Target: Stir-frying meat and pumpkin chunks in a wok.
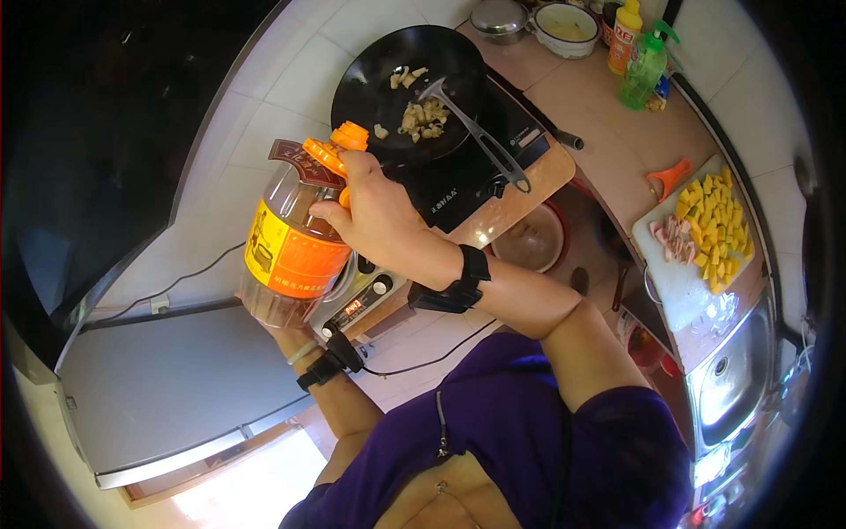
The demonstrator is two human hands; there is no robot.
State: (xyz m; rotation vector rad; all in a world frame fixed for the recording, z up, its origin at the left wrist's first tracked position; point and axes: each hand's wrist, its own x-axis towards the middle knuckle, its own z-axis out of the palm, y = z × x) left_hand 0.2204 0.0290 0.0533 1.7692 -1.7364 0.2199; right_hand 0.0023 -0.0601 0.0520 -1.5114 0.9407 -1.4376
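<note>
A large clear plastic cooking-oil bottle (pixel 301 238) with a yellow and orange label is held up left of the wok. My right hand (pixel 377 215) grips its top by the orange handle, close to the orange flip cap (pixel 336 147), which stands open. Low on the bottle, my left hand (pixel 281 327) supports the base, mostly hidden behind it. The black wok (pixel 370 86) rests on a black induction cooktop (pixel 456 198) and holds pale chopped pieces (pixel 423 120). A slotted metal spatula (pixel 486 139) leans in the wok, its handle reaching over the cooktop's front.
A second cooker (pixel 357 307) with a lit display stands below the bottle. At right, a cutting board (pixel 674 301) carries cubed yellow squash (pixel 717 225) and sliced meat (pixel 674 239), near an orange peeler (pixel 671 177). Beyond lies a steel sink (pixel 733 397). Pump bottle (pixel 641 76) and enamel pot (pixel 565 46) stand behind.
</note>
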